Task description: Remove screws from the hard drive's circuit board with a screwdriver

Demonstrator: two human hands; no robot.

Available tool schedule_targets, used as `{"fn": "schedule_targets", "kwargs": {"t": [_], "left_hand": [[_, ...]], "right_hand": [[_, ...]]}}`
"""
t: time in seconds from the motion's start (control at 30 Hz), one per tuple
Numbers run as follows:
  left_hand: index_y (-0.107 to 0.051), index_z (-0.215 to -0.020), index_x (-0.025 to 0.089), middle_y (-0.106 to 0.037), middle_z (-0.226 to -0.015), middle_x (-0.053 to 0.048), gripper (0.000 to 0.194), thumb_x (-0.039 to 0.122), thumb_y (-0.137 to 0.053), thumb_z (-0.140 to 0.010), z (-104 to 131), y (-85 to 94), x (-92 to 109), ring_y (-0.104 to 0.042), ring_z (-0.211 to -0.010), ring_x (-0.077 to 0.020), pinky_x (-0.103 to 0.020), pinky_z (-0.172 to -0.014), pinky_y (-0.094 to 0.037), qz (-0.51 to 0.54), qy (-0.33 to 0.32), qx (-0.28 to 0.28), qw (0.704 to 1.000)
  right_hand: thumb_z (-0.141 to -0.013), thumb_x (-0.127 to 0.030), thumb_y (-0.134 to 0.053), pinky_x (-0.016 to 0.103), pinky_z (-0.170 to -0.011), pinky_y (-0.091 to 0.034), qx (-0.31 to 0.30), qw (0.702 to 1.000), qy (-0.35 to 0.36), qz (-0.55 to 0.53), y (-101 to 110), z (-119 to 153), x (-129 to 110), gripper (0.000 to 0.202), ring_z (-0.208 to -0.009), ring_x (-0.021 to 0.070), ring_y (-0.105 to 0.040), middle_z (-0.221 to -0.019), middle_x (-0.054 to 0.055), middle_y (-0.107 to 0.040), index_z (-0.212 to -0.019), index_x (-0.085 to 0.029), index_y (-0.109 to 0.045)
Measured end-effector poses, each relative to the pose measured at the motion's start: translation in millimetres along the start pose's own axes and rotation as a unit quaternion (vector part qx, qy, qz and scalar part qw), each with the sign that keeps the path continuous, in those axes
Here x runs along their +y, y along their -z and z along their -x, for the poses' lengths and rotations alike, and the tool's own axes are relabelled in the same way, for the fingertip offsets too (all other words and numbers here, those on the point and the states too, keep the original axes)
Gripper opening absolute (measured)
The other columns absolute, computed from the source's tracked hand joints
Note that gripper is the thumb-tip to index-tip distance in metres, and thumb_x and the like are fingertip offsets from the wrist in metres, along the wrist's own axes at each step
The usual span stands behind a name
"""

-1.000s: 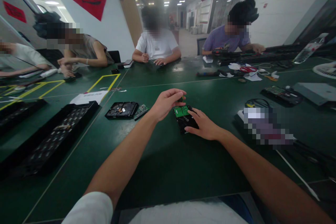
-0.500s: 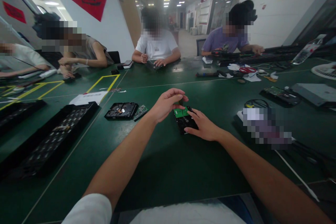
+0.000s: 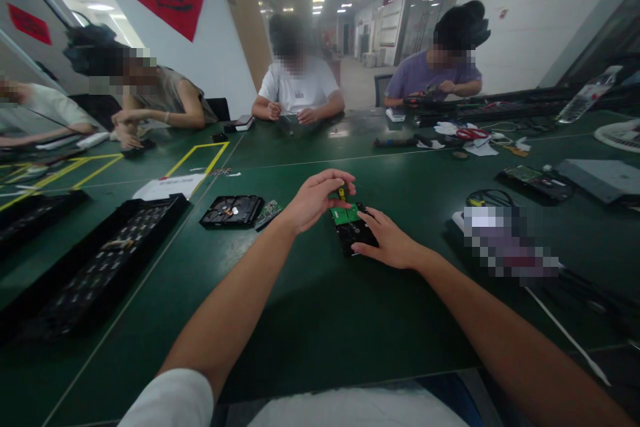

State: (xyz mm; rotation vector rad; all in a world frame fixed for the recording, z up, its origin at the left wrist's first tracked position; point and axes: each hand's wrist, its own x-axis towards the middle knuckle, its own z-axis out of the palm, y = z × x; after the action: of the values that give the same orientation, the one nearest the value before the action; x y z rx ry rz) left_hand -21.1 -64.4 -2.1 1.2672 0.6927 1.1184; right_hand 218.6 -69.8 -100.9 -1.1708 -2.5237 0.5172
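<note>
A hard drive point(image 3: 356, 237) lies on the green table in front of me, its green circuit board facing up. My left hand point(image 3: 320, 199) is closed around a short yellow and black screwdriver point(image 3: 343, 192) above the board's far end; its tip is too small to make out. My right hand point(image 3: 387, 239) grips the drive by its right side, with the thumb at the near edge and fingers on the far part. To the left sit another black hard drive point(image 3: 233, 211) and a loose circuit board point(image 3: 269, 214) against it.
Long black trays point(image 3: 100, 263) stand on the left, near a paper sheet point(image 3: 167, 187). On the right are a blurred-out package point(image 3: 505, 240), cables, another drive point(image 3: 535, 183), a grey metal box point(image 3: 600, 180) and a water bottle point(image 3: 587, 95). Several people sit across the table.
The screwdriver's yellow side now shows between my left fingers, where it looked dark before. My hands and the drive stay nearly in place. Across the table, a co-worker in purple has drawn a hand inward.
</note>
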Motion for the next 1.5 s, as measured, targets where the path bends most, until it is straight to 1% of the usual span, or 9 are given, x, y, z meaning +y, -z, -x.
{"fn": "schedule_targets", "kwargs": {"t": [0.17,0.27,0.43,0.57,0.73,0.97,1.17,1.3,1.5], "left_hand": [[-0.070,-0.094,0.015,-0.069,-0.105,-0.011,0.014,0.028,-0.066,-0.092,-0.4,-3.6,0.7,-0.066,-0.102,-0.0217,-0.035,-0.081,-0.061,0.017,-0.008,0.023,1.000],[-0.072,-0.092,0.015,-0.068,-0.106,-0.010,0.017,0.031,-0.070,-0.091,-2.0,-2.2,-1.5,-0.064,-0.100,-0.0202,-0.032,-0.077,-0.060,-0.001,-0.018,0.046,0.999],[-0.078,-0.100,0.017,-0.068,-0.103,-0.007,0.023,0.037,-0.077,-0.088,-2.8,2.1,-5.5,-0.062,-0.090,-0.0155,-0.026,-0.072,-0.056,-0.061,-0.022,0.036,0.997],[-0.079,-0.107,0.018,-0.070,-0.102,-0.008,0.029,0.040,-0.076,-0.087,-1.2,1.9,-4.1,-0.063,-0.091,-0.0170,-0.026,-0.071,-0.055,-0.089,-0.017,0.023,0.996],[-0.071,-0.109,0.016,-0.071,-0.101,-0.009,0.027,0.036,-0.072,-0.091,0.7,-1.8,-0.8,-0.066,-0.091,-0.0181,-0.027,-0.068,-0.055,-0.069,-0.011,0.004,0.998],[-0.058,-0.101,0.018,-0.073,-0.102,-0.010,0.019,0.032,-0.068,-0.092,2.2,-4.5,0.6,-0.068,-0.100,-0.0224,-0.029,-0.067,-0.057,-0.034,0.002,0.029,0.999],[-0.069,-0.094,0.017,-0.068,-0.104,-0.008,0.016,0.033,-0.066,-0.091,1.4,-5.3,3.1,-0.063,-0.098,-0.0199,-0.027,-0.069,-0.055,-0.101,-0.018,0.030,0.994],[-0.075,-0.099,0.019,-0.068,-0.110,-0.008,0.021,0.035,-0.064,-0.092,0.6,-2.6,3.3,-0.061,-0.099,-0.0193,-0.025,-0.068,-0.053,-0.146,-0.031,0.038,0.988],[-0.070,-0.109,0.017,-0.070,-0.101,-0.009,0.022,0.033,-0.063,-0.094,1.7,-3.0,0.9,-0.065,-0.093,-0.0188,-0.027,-0.069,-0.054,-0.063,-0.006,-0.002,0.998]], "right_hand": [[-0.091,-0.082,-0.052,0.062,-0.126,-0.026,0.000,1.000,-0.007,0.001,0.6,-0.1,-0.7,0.098,-0.156,0.0429,-0.027,-0.168,0.020,-0.030,-0.164,-0.020,-0.031],[-0.091,-0.082,-0.051,0.062,-0.126,-0.025,0.002,1.000,-0.006,0.003,0.0,-0.3,-0.9,0.098,-0.156,0.0420,-0.027,-0.168,0.021,-0.030,-0.163,-0.018,-0.032],[-0.091,-0.082,-0.051,0.062,-0.126,-0.026,0.000,1.000,-0.006,0.003,0.9,-0.2,-2.4,0.099,-0.156,0.0415,-0.027,-0.168,0.022,-0.030,-0.163,-0.016,-0.031],[-0.091,-0.082,-0.051,0.062,-0.126,-0.026,-0.002,1.000,-0.006,0.000,2.4,-0.3,-3.5,0.098,-0.156,0.0414,-0.028,-0.168,0.021,-0.030,-0.163,-0.019,-0.032],[-0.091,-0.081,-0.051,0.063,-0.126,-0.026,-0.003,1.000,-0.010,0.001,1.4,-0.6,-3.1,0.098,-0.155,0.0425,-0.029,-0.168,0.021,-0.030,-0.164,-0.020,-0.030],[-0.092,-0.080,-0.051,0.063,-0.125,-0.027,0.005,1.000,0.002,0.001,1.0,-0.6,-2.5,0.096,-0.155,0.0437,-0.028,-0.167,0.021,-0.032,-0.164,-0.019,-0.030],[-0.091,-0.081,-0.051,0.064,-0.125,-0.026,-0.001,1.000,-0.002,0.004,-0.1,-0.8,-0.5,0.098,-0.155,0.0435,-0.027,-0.168,0.020,-0.030,-0.165,-0.020,-0.029],[-0.092,-0.080,-0.050,0.064,-0.125,-0.025,0.003,1.000,0.003,-0.001,0.0,-0.4,-0.2,0.097,-0.156,0.0434,-0.027,-0.169,0.020,-0.030,-0.165,-0.021,-0.028],[-0.092,-0.081,-0.051,0.062,-0.125,-0.027,-0.001,1.000,-0.007,-0.001,2.0,0.3,-3.5,0.097,-0.155,0.0433,-0.028,-0.169,0.019,-0.030,-0.165,-0.021,-0.028]]}}
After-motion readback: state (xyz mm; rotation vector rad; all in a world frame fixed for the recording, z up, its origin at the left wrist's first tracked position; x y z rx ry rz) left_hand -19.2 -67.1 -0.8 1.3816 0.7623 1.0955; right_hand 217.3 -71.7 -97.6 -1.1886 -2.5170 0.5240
